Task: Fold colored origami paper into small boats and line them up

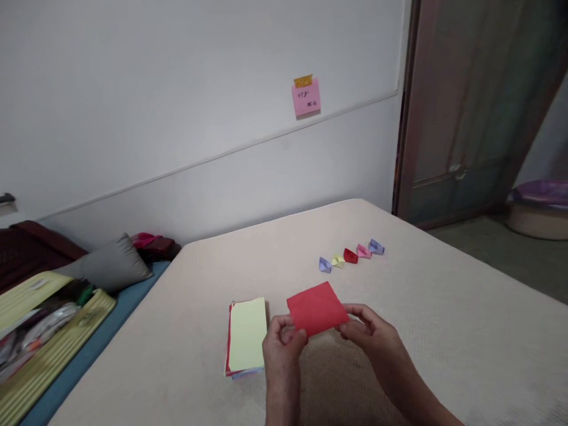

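Note:
A red paper sheet (316, 307) is held just above the beige table (444, 319). My left hand (284, 343) pinches its near left corner, fingers closed. My right hand (368, 331) pinches its near right corner, fingers closed too. To the left of my left hand lies a stack of coloured paper (246, 336) with a pale yellow sheet on top. Farther back on the table a row of small folded paper pieces (351, 255) in purple, yellow, red and pink lies side by side.
A pink note (306, 97) is taped to the white wall. At the left a grey cushion (110, 263), a yellow mat (48, 337) and cluttered items lie on a blue surface. A door (470, 112) and a basin (539, 210) stand at the right.

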`<state>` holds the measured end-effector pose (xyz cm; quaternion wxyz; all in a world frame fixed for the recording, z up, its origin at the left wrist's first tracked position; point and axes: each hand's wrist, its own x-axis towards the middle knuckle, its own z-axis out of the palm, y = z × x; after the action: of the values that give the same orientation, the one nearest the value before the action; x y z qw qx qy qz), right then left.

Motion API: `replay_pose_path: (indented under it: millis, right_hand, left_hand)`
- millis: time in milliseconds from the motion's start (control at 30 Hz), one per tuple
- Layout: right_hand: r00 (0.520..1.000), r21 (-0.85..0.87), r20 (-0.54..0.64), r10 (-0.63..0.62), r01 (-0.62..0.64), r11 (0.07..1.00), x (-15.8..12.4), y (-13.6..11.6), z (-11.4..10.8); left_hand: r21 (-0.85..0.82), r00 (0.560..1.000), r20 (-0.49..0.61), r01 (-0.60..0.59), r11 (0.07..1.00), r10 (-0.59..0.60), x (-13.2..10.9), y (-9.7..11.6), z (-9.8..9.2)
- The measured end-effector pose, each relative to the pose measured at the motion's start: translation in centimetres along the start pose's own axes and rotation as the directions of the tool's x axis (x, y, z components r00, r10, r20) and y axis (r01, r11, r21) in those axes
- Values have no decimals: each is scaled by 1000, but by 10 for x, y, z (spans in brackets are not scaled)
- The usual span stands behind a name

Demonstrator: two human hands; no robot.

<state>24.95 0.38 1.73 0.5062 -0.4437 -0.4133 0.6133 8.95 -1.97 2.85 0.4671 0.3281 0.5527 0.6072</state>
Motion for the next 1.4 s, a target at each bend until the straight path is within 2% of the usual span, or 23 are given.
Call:
replay_pose_path:
  millis: [200,267,367,433,767,1033,1233,1400]
  right_hand:
    - [992,313,125,-19,-21,949,-4,-5,3]
    - [990,266,140,12,-49,963,-5,-7,4]
    - [997,123,51,55,-61,991,-5,-7,4]
    - [999,85,5,50,-50,995,-5,-6,3]
    - [1000,33,15,14,-15,999,-5,-13,6]
    - [999,-9,52,2,-2,1000,-7,-11,11]
    - [993,94,121,-7,-5,996,-11,-16,8]
    - [999,47,50,17,-20,999,-8,-14,5]
  left_hand:
    - [61,999,16,-44,997,44,-2,3,2]
    - [121,998,50,-33,992,27,-4,3,3]
    - [193,997,70,-29,981,16,-6,1,5]
    - [209,997,68,-35,977,21,-7,0,7]
    - [21,997,-71,-36,999,37,2,-3,4]
    - [-241,988,146,90,966,-56,-3,2,5]
    - [-149,993,119,38,988,-20,-6,6,5]
    - [-120,993,114,46,992,-32,-3,4,2]
